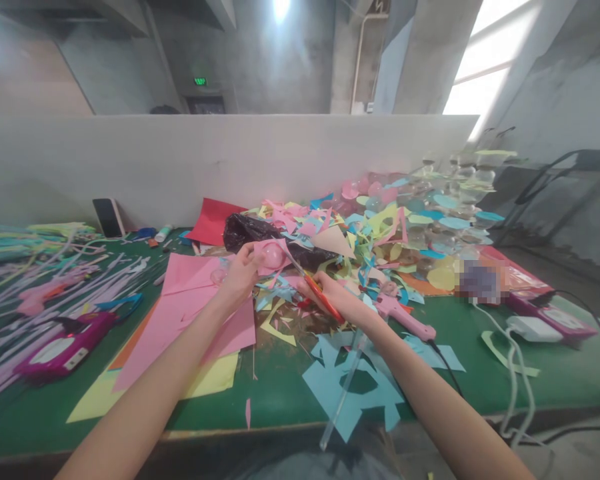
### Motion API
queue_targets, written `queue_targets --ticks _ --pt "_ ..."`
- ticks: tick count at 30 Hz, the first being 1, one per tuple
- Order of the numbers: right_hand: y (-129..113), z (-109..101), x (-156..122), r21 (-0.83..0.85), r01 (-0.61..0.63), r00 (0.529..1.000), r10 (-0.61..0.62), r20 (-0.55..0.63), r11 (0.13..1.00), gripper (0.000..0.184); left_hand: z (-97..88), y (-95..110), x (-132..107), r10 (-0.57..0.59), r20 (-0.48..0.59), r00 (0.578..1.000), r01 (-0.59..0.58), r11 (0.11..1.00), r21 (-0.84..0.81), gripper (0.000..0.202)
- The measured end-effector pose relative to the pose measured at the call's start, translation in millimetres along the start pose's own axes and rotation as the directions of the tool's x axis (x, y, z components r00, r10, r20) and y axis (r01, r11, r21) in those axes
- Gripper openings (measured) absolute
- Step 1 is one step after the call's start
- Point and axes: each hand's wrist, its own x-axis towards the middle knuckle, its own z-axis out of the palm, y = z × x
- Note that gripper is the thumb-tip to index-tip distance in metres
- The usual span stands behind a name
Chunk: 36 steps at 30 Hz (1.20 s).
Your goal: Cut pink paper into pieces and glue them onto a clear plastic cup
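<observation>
My left hand (241, 277) pinches a piece of pink paper (281, 248) that has a clear, rounded plastic piece (273, 255) on it. In my right hand (336, 299) are orange-handled scissors (325, 299), their blades pointing up and left at the edge of that paper. Whether the blades are parted is too small to tell. Below my left wrist lie large pink sheets (180, 280) over yellow paper (215, 380). A cut-out light blue sheet (337, 403) lies under my right forearm, with a clear stick (341, 403) across it.
Behind my hands are a black plastic bag (247, 230) and a heap of paper scraps. A pink glue gun (407, 318) with a cord lies right. Clear cups topped with paper discs (455, 222) stand back right. Magenta power strips (63, 350) and thin strips lie left.
</observation>
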Motion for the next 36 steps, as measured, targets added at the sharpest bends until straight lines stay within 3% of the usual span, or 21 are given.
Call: queue_targets --ticks 7,18,30,36 --pt "0 1 4 -0.063 0.003 0.999 -0.005 -0.043 0.998 0.051 -2.8 -3 -1 -0.012 0.034 0.999 0.012 1.0 -0.006 0.049" --pt "-11 0 -4 0.102 0.047 0.999 -0.049 0.018 0.994 0.045 0.0 -3 -4 -0.051 0.02 0.999 0.052 0.997 -0.053 0.052" --pt "-12 -5 -6 -0.097 0.123 0.989 -0.13 -0.068 0.988 0.042 4.7 -1 -6 -0.057 -0.011 0.998 0.056 0.997 -0.057 0.051" --pt "-7 -4 -2 -0.066 0.104 0.992 -0.108 -0.067 0.992 0.047 2.8 -3 -4 -0.037 -0.007 0.999 0.036 0.997 -0.072 0.052"
